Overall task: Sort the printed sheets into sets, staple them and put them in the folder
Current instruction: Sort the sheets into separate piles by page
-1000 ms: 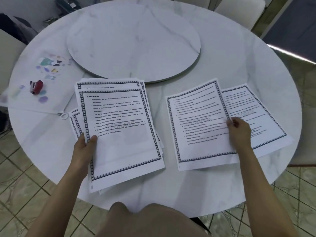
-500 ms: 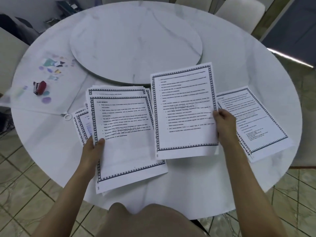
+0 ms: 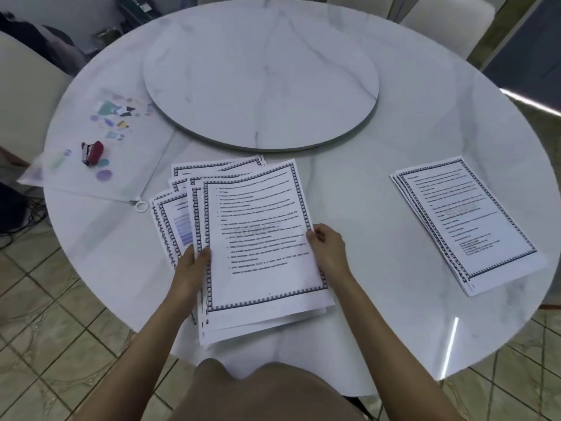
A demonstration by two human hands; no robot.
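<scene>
A loose stack of printed sheets (image 3: 258, 238) with dark patterned borders lies at the table's near edge, fanned out to the left. My left hand (image 3: 191, 265) grips the stack's left edge. My right hand (image 3: 328, 247) pinches the right edge of the top sheet, which lies on the stack. A second, smaller set of sheets (image 3: 464, 223) rests alone at the right of the table. A red stapler (image 3: 92, 151) sits on a clear zip folder (image 3: 76, 147) printed with coloured shapes, at the far left.
A round marble turntable (image 3: 261, 74) fills the middle of the white marble table (image 3: 379, 299). The folder's white zipper ring (image 3: 141, 206) lies just left of the stack. Pale chairs stand around the table, and tiled floor shows below.
My right hand lifted a sheet from the right-hand pile and carried it left onto the stack that my left hand holds. The camera view shifted to the left.
</scene>
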